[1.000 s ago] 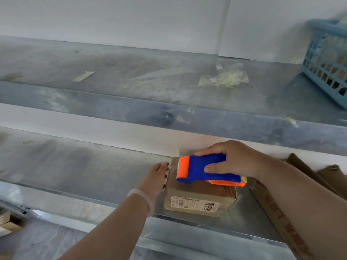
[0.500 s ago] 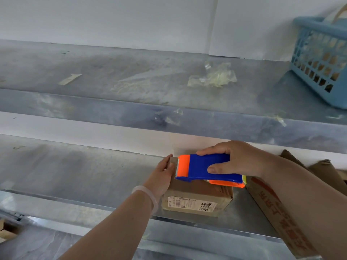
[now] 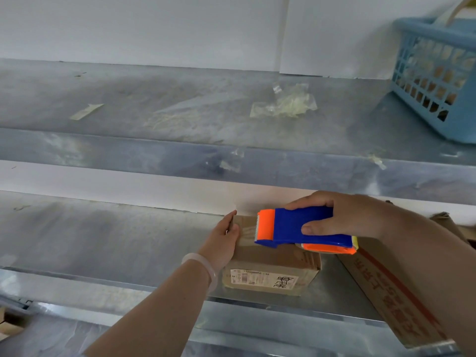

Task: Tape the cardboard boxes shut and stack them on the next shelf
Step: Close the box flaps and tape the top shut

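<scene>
Right hand point(image 3: 342, 215) grips blue-orange tape dispenser point(image 3: 296, 228) over small cardboard box point(image 3: 270, 269); left hand point(image 3: 223, 240), fingers straight, presses box's left edge (white bracelet at wrist); box on lower metal shelf point(image 3: 103, 240); larger carton point(image 3: 396, 292) just right; blue basket point(image 3: 438, 78) on upper shelf.

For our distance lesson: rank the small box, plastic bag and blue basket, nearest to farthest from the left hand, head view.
1. Small box, touching the left hand.
2. Plastic bag, upper shelf, middle.
3. Blue basket, upper shelf, far right.
</scene>
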